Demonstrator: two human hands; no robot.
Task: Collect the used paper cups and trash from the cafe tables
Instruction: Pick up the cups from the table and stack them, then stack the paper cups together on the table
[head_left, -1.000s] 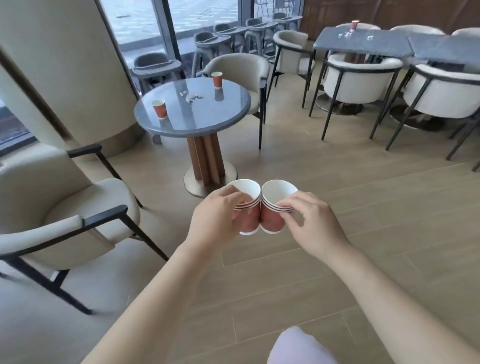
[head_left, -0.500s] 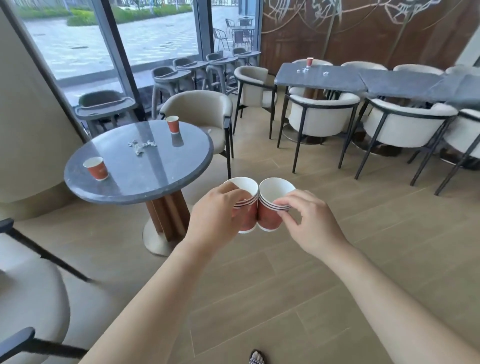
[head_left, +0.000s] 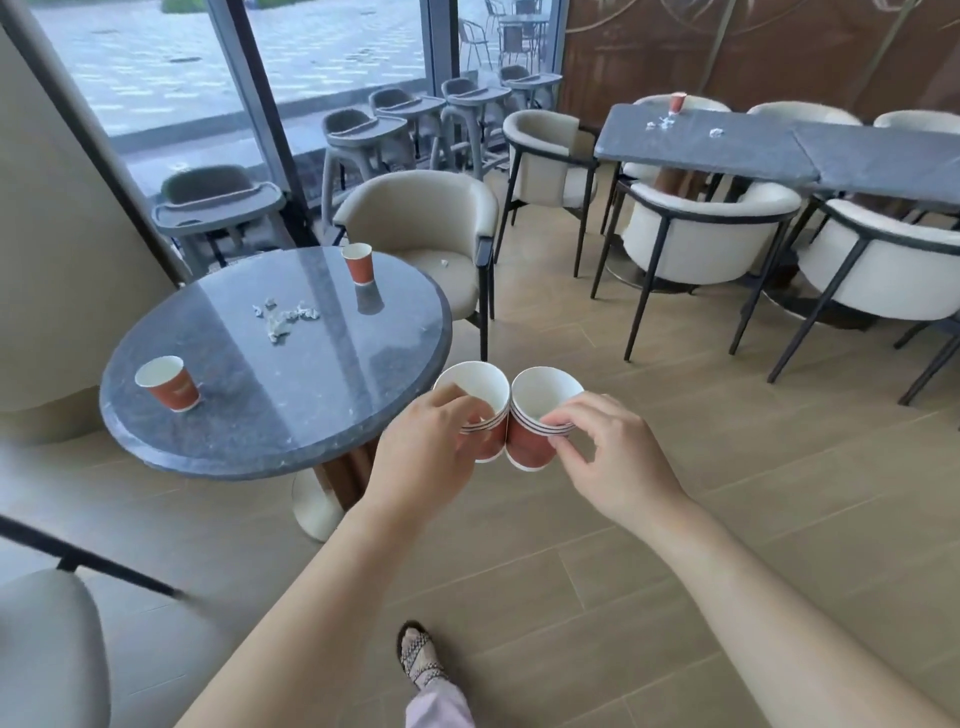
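Observation:
My left hand (head_left: 423, 457) grips a stack of red paper cups (head_left: 480, 400), and my right hand (head_left: 608, 457) pinches a second stack of red cups (head_left: 535, 415) at its rim. The two stacks touch side by side in front of me, just right of a round grey table (head_left: 291, 415). On that table stand one red cup (head_left: 169, 383) at the near left and another red cup (head_left: 358, 264) at the far side, with crumpled paper scraps (head_left: 283, 317) between them. A further red cup (head_left: 677, 102) and paper bits (head_left: 660, 123) sit on the far rectangular table (head_left: 727, 150).
A beige armchair (head_left: 431, 234) behind the round table has a paper scrap (head_left: 443, 263) on its seat. White armchairs (head_left: 706, 239) line the long tables at right. Grey high chairs (head_left: 223, 208) stand by the window. Another chair (head_left: 47, 649) is at my near left. My foot (head_left: 418, 657) is on the wooden floor.
The view has moved closer to the round table, which now lies just left of my hands. Both hands still hold their cup stacks together.

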